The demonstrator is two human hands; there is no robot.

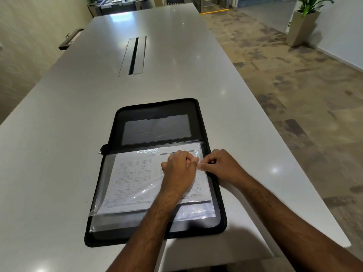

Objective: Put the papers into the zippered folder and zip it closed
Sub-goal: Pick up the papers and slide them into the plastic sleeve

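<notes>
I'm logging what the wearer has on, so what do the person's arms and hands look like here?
Both arms are bare, with no sleeves in view. The left hand and right hand wear no gloves. No watch, bracelet or ring is visible, and there are no markings.

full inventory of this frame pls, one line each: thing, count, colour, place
zippered folder: 1, black, lying open at the table's near edge
papers: a stack, white with print, in the folder's near half
clear plastic sleeve: at least 1, transparent, over the papers
table: 1, white, long
cable slot: 1, grey, mid-table
planter with plant: 1, beige and green, on the floor, far right
left hand: on the sleeve, fingers curled
right hand: at the sleeve's right edge, pinching
</notes>
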